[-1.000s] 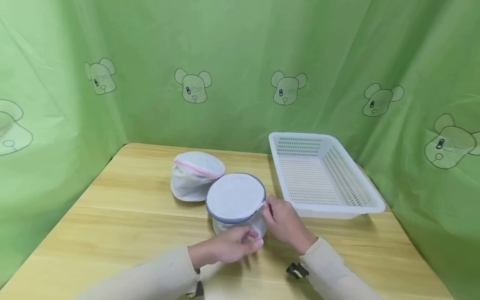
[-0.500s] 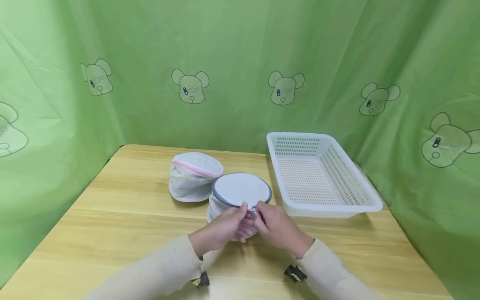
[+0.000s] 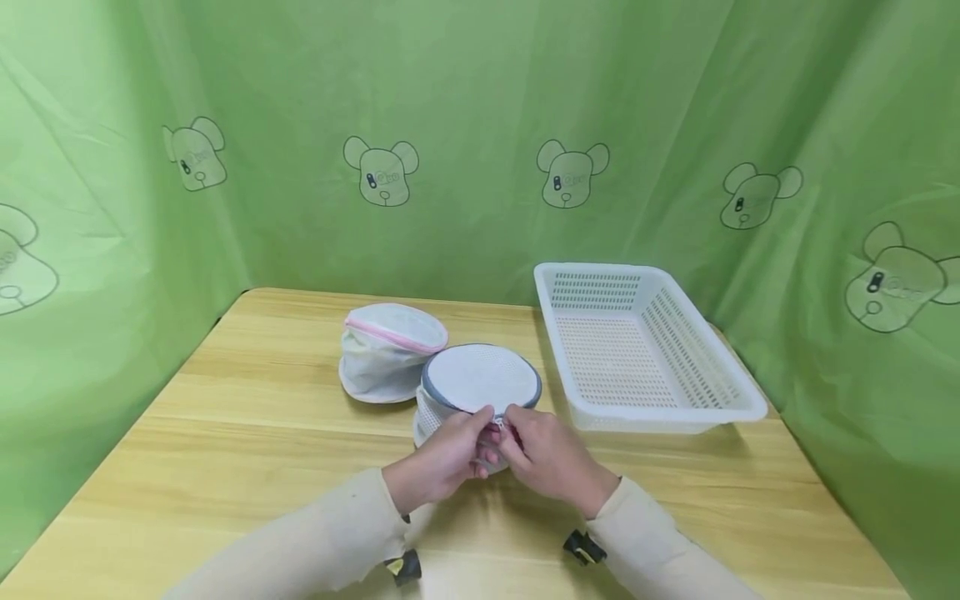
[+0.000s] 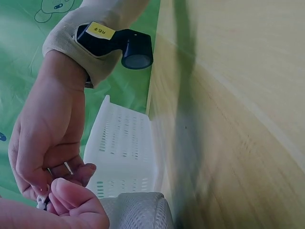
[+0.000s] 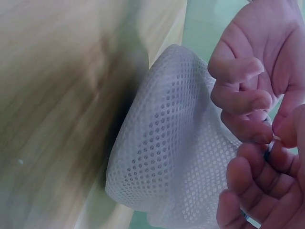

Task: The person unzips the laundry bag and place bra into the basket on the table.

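A round white mesh laundry bag (image 3: pixel 482 379) with a grey-blue zipped rim stands on the table in front of me. At its near rim my left hand (image 3: pixel 442 462) pinches the edge between thumb and fingers. Right beside it, my right hand (image 3: pixel 555 458) pinches the white zipper pull (image 4: pixel 41 202), which is partly covered by fingertips. The bag's mesh side (image 5: pixel 162 143) shows in the right wrist view, below the meeting fingers. Just behind and left sits a second mesh laundry bag (image 3: pixel 378 371) with a pink zip, touched by neither hand.
A white perforated plastic basket (image 3: pixel 667 414) stands at the back right of the wooden table (image 3: pixel 247 450). Green curtains (image 3: pixel 480 83) with printed bear heads hang behind and on both sides. A black wrist camera (image 4: pixel 128 45) sits on the right sleeve.
My left hand has risen from the bag's lower side to its near rim. The bag has shifted slightly right, and my right hand has moved left with the zipper pull, from right side to front.
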Demonstrator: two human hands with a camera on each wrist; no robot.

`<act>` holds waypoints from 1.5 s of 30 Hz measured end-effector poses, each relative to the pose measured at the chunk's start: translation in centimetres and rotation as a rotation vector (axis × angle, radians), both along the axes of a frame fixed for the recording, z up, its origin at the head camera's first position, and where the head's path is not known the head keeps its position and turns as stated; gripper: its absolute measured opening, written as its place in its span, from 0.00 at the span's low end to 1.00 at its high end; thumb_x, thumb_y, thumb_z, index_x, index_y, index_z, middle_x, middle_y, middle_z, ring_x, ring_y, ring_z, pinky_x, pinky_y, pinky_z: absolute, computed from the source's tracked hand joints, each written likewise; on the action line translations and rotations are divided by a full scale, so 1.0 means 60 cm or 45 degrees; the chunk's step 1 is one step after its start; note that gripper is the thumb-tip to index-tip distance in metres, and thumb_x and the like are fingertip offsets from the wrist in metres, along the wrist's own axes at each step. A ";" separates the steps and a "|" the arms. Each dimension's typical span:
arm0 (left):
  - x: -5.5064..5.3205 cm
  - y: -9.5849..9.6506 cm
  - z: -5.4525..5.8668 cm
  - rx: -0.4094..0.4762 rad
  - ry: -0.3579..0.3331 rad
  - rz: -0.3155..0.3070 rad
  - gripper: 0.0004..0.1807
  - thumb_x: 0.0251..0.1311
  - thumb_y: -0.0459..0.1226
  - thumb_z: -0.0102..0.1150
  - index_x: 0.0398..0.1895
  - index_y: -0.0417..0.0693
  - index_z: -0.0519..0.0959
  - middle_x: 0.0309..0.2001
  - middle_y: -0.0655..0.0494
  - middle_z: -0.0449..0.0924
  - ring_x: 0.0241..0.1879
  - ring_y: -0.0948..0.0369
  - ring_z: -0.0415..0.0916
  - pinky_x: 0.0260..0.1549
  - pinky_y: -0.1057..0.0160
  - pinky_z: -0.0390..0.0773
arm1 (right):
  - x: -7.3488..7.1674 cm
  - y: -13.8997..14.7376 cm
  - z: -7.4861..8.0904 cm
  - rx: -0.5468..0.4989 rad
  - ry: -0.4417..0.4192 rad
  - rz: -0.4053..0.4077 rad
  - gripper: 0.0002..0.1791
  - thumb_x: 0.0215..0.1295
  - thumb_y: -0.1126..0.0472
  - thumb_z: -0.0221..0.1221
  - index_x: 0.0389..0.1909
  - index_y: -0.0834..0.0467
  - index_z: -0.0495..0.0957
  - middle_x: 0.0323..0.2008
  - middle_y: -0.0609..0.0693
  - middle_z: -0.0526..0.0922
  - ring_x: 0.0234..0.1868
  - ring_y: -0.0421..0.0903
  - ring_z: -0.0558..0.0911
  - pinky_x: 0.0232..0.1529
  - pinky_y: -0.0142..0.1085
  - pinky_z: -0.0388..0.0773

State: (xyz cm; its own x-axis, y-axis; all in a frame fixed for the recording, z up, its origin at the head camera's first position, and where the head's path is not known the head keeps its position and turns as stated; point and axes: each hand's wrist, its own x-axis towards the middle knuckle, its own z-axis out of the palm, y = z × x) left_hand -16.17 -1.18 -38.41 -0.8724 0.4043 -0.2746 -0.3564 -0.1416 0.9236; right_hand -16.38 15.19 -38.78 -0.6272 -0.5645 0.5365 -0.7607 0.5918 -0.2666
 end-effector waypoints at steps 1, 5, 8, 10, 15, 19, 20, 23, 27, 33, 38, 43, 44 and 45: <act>-0.001 0.000 0.000 -0.001 0.000 0.000 0.18 0.75 0.45 0.40 0.28 0.49 0.73 0.25 0.59 0.72 0.24 0.66 0.68 0.21 0.71 0.68 | 0.000 0.000 0.000 0.002 0.001 -0.007 0.13 0.61 0.68 0.53 0.21 0.53 0.64 0.16 0.38 0.59 0.17 0.31 0.57 0.13 0.23 0.59; -0.001 0.001 0.001 -0.005 -0.001 0.006 0.17 0.74 0.45 0.40 0.31 0.47 0.73 0.27 0.59 0.72 0.24 0.66 0.68 0.21 0.71 0.68 | 0.001 0.000 0.002 0.028 0.000 -0.043 0.13 0.60 0.68 0.54 0.20 0.53 0.65 0.16 0.38 0.60 0.16 0.31 0.57 0.13 0.23 0.59; -0.001 0.001 0.001 -0.012 -0.004 0.009 0.16 0.74 0.44 0.41 0.31 0.47 0.73 0.28 0.59 0.72 0.24 0.66 0.68 0.21 0.71 0.68 | 0.001 0.000 0.003 0.050 -0.005 -0.061 0.13 0.59 0.67 0.55 0.19 0.53 0.65 0.15 0.38 0.60 0.16 0.31 0.58 0.13 0.23 0.59; -0.001 0.001 0.000 -0.016 -0.005 0.010 0.16 0.74 0.44 0.41 0.31 0.47 0.74 0.28 0.59 0.72 0.24 0.66 0.68 0.21 0.71 0.67 | 0.001 0.000 0.003 0.058 -0.010 -0.064 0.13 0.59 0.67 0.55 0.19 0.54 0.66 0.15 0.38 0.60 0.16 0.31 0.58 0.13 0.23 0.59; -0.001 0.001 0.000 -0.017 0.002 0.012 0.16 0.74 0.43 0.42 0.31 0.47 0.74 0.28 0.59 0.72 0.24 0.67 0.68 0.20 0.71 0.67 | 0.003 0.000 0.004 0.063 -0.017 -0.068 0.13 0.58 0.67 0.55 0.19 0.53 0.66 0.15 0.38 0.61 0.16 0.31 0.58 0.13 0.23 0.59; 0.000 0.001 -0.002 -0.025 0.010 0.019 0.16 0.74 0.43 0.42 0.31 0.47 0.75 0.27 0.60 0.73 0.23 0.67 0.68 0.21 0.71 0.68 | 0.004 0.002 0.005 0.064 -0.027 -0.071 0.13 0.58 0.67 0.55 0.18 0.53 0.65 0.15 0.38 0.61 0.16 0.31 0.58 0.13 0.23 0.59; -0.001 0.001 -0.002 -0.026 0.012 0.021 0.16 0.73 0.43 0.42 0.31 0.47 0.75 0.27 0.60 0.73 0.23 0.67 0.68 0.21 0.71 0.68 | 0.004 0.002 0.005 0.066 -0.027 -0.073 0.13 0.58 0.67 0.55 0.18 0.53 0.65 0.15 0.38 0.61 0.16 0.31 0.58 0.13 0.23 0.59; -0.001 0.001 -0.005 -0.030 0.017 0.024 0.16 0.73 0.43 0.43 0.31 0.47 0.75 0.27 0.60 0.74 0.23 0.67 0.68 0.21 0.71 0.68 | 0.004 0.003 0.004 0.078 -0.024 -0.076 0.13 0.58 0.67 0.56 0.18 0.53 0.65 0.15 0.38 0.61 0.16 0.31 0.58 0.13 0.23 0.59; -0.001 0.000 -0.006 -0.028 0.021 0.020 0.16 0.73 0.43 0.43 0.29 0.48 0.75 0.26 0.60 0.74 0.23 0.67 0.68 0.21 0.71 0.68 | 0.003 0.005 0.004 0.083 -0.021 -0.076 0.13 0.59 0.66 0.57 0.19 0.53 0.66 0.15 0.38 0.61 0.16 0.32 0.59 0.13 0.23 0.59; -0.002 -0.001 -0.007 -0.028 0.020 0.021 0.16 0.73 0.42 0.42 0.29 0.48 0.75 0.26 0.60 0.74 0.23 0.67 0.68 0.21 0.72 0.68 | 0.003 0.007 0.003 0.078 -0.017 -0.081 0.12 0.59 0.66 0.56 0.19 0.53 0.67 0.15 0.38 0.61 0.16 0.31 0.58 0.13 0.23 0.59; 0.000 -0.004 -0.007 -0.027 0.024 0.040 0.15 0.73 0.42 0.42 0.34 0.43 0.75 0.28 0.59 0.74 0.23 0.67 0.68 0.21 0.71 0.69 | 0.001 0.011 -0.001 0.066 -0.039 -0.095 0.11 0.56 0.68 0.54 0.18 0.54 0.66 0.14 0.38 0.60 0.15 0.31 0.58 0.12 0.24 0.58; -0.001 -0.009 -0.007 -0.034 0.032 0.044 0.15 0.73 0.42 0.42 0.36 0.40 0.74 0.28 0.59 0.74 0.24 0.66 0.68 0.21 0.71 0.69 | -0.001 0.017 -0.003 0.066 -0.047 -0.119 0.10 0.53 0.68 0.53 0.18 0.54 0.67 0.13 0.38 0.60 0.15 0.31 0.57 0.11 0.23 0.56; -0.002 -0.010 -0.007 -0.035 0.032 0.046 0.15 0.73 0.42 0.42 0.36 0.40 0.74 0.28 0.59 0.74 0.24 0.66 0.68 0.21 0.71 0.69 | -0.002 0.018 -0.003 0.067 -0.045 -0.121 0.10 0.53 0.68 0.53 0.18 0.54 0.67 0.13 0.38 0.60 0.15 0.31 0.57 0.11 0.23 0.56; -0.001 -0.010 -0.007 -0.038 0.033 0.048 0.15 0.73 0.42 0.42 0.36 0.40 0.73 0.28 0.58 0.74 0.24 0.66 0.68 0.21 0.71 0.69 | -0.002 0.018 -0.003 0.069 -0.046 -0.124 0.10 0.53 0.68 0.53 0.18 0.54 0.67 0.13 0.38 0.60 0.15 0.31 0.57 0.11 0.23 0.56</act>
